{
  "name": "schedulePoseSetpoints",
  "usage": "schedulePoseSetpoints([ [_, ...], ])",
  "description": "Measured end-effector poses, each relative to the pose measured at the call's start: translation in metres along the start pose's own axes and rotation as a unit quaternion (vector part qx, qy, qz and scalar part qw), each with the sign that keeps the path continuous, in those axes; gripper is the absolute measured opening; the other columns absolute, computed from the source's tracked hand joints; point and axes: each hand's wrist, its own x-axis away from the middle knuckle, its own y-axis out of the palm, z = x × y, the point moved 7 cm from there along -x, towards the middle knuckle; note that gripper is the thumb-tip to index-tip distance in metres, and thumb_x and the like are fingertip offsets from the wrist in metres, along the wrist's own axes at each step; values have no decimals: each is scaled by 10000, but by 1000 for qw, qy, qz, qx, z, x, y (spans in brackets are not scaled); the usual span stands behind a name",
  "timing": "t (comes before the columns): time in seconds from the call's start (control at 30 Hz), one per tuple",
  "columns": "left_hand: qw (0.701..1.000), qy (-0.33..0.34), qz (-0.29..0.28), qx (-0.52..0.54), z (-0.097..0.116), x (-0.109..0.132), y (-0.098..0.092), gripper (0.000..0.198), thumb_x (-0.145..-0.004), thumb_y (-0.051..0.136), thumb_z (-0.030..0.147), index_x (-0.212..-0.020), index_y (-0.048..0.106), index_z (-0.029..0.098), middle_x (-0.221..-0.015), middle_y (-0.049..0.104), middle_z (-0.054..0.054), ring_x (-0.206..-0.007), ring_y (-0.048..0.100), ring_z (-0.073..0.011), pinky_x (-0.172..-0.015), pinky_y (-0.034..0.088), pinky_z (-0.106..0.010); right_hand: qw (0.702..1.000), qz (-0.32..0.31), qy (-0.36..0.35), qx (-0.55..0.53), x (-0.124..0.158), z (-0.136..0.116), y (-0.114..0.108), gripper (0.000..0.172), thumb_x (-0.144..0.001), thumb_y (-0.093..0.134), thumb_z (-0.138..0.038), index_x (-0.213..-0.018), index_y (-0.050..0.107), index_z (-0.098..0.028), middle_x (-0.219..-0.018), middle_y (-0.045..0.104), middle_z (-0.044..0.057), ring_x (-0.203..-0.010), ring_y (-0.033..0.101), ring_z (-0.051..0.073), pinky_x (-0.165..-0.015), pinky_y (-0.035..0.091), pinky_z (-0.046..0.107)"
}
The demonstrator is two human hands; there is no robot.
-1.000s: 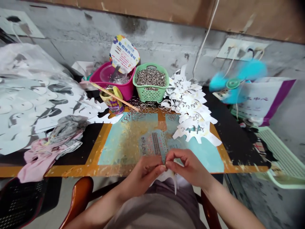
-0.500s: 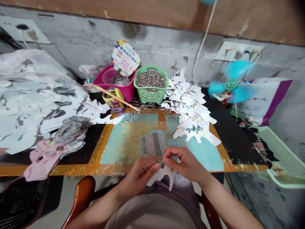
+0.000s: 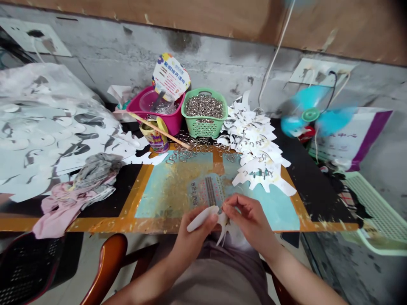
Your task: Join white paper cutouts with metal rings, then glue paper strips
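- Here's the white cut-out (image 3: 202,219), up over the bench's near edge, above the person's lap, its slim prongs hanging down between the hands.
- It looks thin and card-like: surely next to no weight, springy across the broad part, floppy along those prongs.
- The left hand (image 3: 194,235) has it clamped, thumb on top and fingers behind, and that wide panel looks the sound place to hold.
- Over to the right hand (image 3: 246,218): fingertips bunched right by the cut-out's inner edge, though what they pinch, if anything, is too small to tell.
- The prongs look the fragile bit; a hard tug there could crease or tear them, so a grip near their roots seems kinder.
- Just beyond, the blue sheet (image 3: 171,182) lies on the bench (image 3: 318,195), smeared yellowish.
- Out right, a heap of white cut-outs (image 3: 259,146) overlaps, metal pieces showing on them.
- At the back, loose metal rings (image 3: 190,153) lie before the green basket (image 3: 203,128); smooth, hard, probably slippery little things.
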Motion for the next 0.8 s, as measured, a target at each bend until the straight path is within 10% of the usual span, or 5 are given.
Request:
schedulePoseSetpoints([
  [0.2, 976, 96, -155, -123, 25, -5, 20, 372, -911, 613, 430, -691, 650, 132, -621, 634, -24, -572, 557, -102, -545, 446, -179, 999, -9, 38, -10, -3, -3, 0, 304, -885, 657, -386, -692, 571, -167, -625, 511, -25, -598, 424, 97, -542, 325, 216],
  [0.43, 992, 79, -68, -69, 21, -6, 11, 353, -837, 686, 476, -797, 677, 126, -631, 642, -21, -562, 618, -143, -532, 542, -220, 991, -107, 40, -70, -12, 6, 1, 356, -915, 586, -517, -1018, 665, -186, -809, 622, 20, -688, 524, 131, -599, 397, 236],
  [0.67, 997, 63, 32, -23, -7, -4, -2, 368, -780, 750, 489, -881, 707, 137, -664, 680, -32, -601, 657, -167, -549, 563, -240, 997, -80, -2, 16, -9, 10, 4, 295, -911, 635, -398, -725, 549, -186, -709, 515, -25, -675, 433, 117, -642, 354, 248],
  [0.8, 994, 52, -7, 92, -7, -2, -9, 547, -754, 715, 627, -1072, 696, 182, -941, 734, -79, -757, 711, -219, -707, 617, -357, 995, -93, 17, 27, -7, 13, 2, 290, -924, 615, -393, -737, 539, -186, -701, 497, -30, -662, 410, 113, -609, 327, 244],
])
